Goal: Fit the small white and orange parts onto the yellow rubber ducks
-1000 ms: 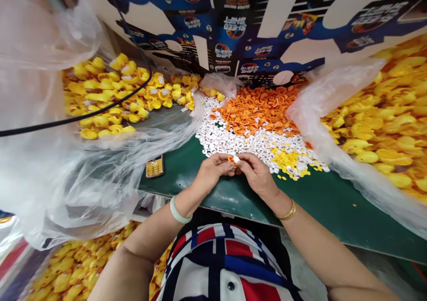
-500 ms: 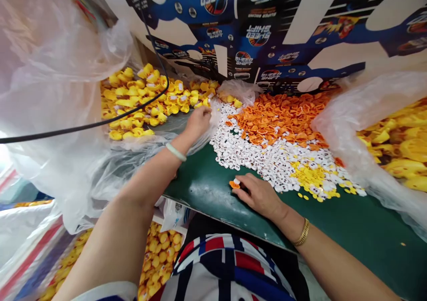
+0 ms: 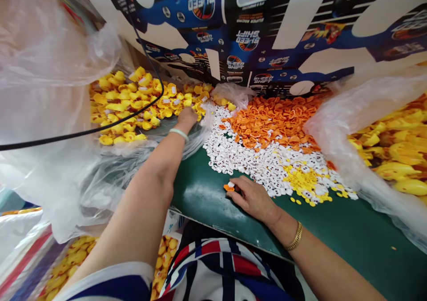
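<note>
My left hand (image 3: 187, 118), with a pale green bangle on the wrist, reaches over a plastic sheet to the edge of a heap of yellow rubber ducks (image 3: 123, 105). Its fingertips are among the ducks, and I cannot tell whether they hold one. My right hand (image 3: 251, 198), wearing a gold bracelet, rests on the green table (image 3: 207, 190) and pinches a small orange duck bill (image 3: 228, 187) with a white piece on it. Just beyond it lies a spread of white eye pieces (image 3: 253, 161), with a heap of orange bills (image 3: 273, 121) behind.
A patch of small yellow discs (image 3: 302, 179) lies among the white pieces. Clear plastic bags (image 3: 347, 123) line the table sides, with more ducks (image 3: 396, 145) at the right and below left. A printed cardboard panel (image 3: 240, 34) stands behind, and a black cable (image 3: 100, 127) crosses above.
My left hand has left the orange piece and moved forward and left into the ducks. My right hand has dropped to the table, keeping the orange bill. The view has shifted slightly.
</note>
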Tool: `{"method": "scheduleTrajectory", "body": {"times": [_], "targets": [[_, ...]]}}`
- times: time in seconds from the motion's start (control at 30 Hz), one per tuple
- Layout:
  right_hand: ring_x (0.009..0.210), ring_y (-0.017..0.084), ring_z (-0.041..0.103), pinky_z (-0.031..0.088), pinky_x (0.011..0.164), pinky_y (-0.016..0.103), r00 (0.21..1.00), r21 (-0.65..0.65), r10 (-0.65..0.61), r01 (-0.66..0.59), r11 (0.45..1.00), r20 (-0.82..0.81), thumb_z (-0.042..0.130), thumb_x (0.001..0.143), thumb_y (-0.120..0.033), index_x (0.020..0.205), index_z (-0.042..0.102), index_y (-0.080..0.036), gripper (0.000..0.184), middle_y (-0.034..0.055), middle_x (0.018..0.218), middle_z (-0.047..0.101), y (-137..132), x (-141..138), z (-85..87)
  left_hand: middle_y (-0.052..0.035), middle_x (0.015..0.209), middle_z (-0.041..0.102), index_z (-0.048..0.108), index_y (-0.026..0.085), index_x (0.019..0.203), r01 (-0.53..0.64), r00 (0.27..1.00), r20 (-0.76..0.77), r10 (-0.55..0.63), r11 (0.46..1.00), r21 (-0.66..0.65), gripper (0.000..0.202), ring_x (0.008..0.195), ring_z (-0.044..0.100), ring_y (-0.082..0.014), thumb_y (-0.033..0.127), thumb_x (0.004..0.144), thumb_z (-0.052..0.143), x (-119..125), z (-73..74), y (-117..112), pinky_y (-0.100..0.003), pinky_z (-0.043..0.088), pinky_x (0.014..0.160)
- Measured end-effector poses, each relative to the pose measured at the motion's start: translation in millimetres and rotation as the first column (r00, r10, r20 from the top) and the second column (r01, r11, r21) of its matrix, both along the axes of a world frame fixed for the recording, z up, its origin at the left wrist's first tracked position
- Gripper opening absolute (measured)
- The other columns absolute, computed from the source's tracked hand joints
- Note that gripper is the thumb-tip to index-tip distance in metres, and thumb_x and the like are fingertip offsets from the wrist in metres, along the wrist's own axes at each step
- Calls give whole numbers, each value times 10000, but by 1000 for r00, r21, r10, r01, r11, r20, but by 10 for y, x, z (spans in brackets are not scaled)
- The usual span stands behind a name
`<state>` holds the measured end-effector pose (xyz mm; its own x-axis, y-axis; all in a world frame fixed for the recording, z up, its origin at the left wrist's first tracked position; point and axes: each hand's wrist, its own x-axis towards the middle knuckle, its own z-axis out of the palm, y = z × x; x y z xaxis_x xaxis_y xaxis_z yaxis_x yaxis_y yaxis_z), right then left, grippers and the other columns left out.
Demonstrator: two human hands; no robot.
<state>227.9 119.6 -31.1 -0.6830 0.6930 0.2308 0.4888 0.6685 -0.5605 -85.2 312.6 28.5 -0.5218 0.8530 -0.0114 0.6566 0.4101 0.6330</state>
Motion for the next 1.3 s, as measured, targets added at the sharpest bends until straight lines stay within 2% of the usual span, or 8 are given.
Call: {"method": "scheduleTrajectory", "body": {"times": [0.23, 0.37, 0.5, 0.67, 0.8, 1.07, 1.2, 1.3], "targets": [[730, 164, 606, 502, 696, 316, 945, -176, -121, 69, 982, -305, 582, 940, -419, 1137, 640, -226, 282, 47, 905, 651, 42, 53, 81, -55, 813, 711, 622, 121, 1079, 157, 894, 406, -191, 981, 116, 269, 685, 708, -175, 147, 811, 625, 242, 436, -849, -308, 586, 680], [885, 196, 649, 540, 780, 355, 746, -343, -395, 236, 909, -535, 582, 924, -512, 1177, 635, -258, 362, 76, 1100, 659, 78, 113, 247, -54, 752, 713, 677, 135, 941, 436, 629, 682, -373, 895, 88, 266, 591, 677, -159, 243, 714, 762, 641, 371, -1640, -280, 578, 578], [915, 201, 673, 559, 810, 358, 670, -574, -494, 122, 810, -555, 631, 881, -553, 1157, 636, -260, 403, 51, 1051, 702, 12, 83, 360, -54, 697, 707, 691, 135, 929, 596, 416, 830, -372, 800, 60, 334, 521, 641, -136, 340, 697, 817, 986, 144, -2105, -239, 535, 509], [786, 164, 658, 549, 705, 295, 543, -676, -633, 153, 721, -552, 653, 852, -564, 1003, 667, -220, 375, 19, 904, 712, -166, -56, 292, -52, 772, 707, 685, 141, 990, 217, 130, 940, -314, 935, 282, 433, 625, 659, -145, 490, 752, 780, 1381, -169, -2327, -267, 556, 600], [860, 169, 664, 552, 788, 309, 422, -626, -690, 302, 719, -588, 623, 882, -543, 1041, 652, -216, 365, 31, 971, 711, -313, -165, 220, -69, 1123, 708, 678, 180, 1136, -49, -38, 912, -408, 913, 406, 431, 979, 667, -163, 408, 786, 783, 1757, -305, -2523, -266, 522, 875], [933, 188, 677, 569, 828, 346, 674, -450, -519, 297, 842, -526, 604, 932, -443, 1164, 656, -244, 311, 53, 1092, 701, -486, 33, 291, -63, 968, 733, 722, 145, 1008, -69, -97, 947, -305, 952, 299, 341, 844, 683, -166, 393, 782, 782, 1663, -324, -2583, -279, 527, 804], [806, 170, 650, 557, 716, 319, 883, -65, -320, 317, 946, -343, 605, 945, -361, 1175, 631, -207, 279, 64, 1002, 675, -469, 300, 486, -75, 882, 739, 731, 138, 1050, 63, 0, 961, -275, 959, 275, 391, 762, 684, -180, 410, 773, 773, 1496, -317, -2587, -273, 522, 702], [815, 201, 642, 534, 712, 336, 967, 260, -248, 254, 931, -56, 591, 952, -330, 1179, 611, -163, 282, 80, 937, 673, -485, 381, 620, -67, 890, 746, 742, 150, 1080, 140, 68, 965, -252, 960, 241, 417, 745, 672, -166, 395, 746, 788, 1476, -347, -2602, -251, 503, 684]]}}
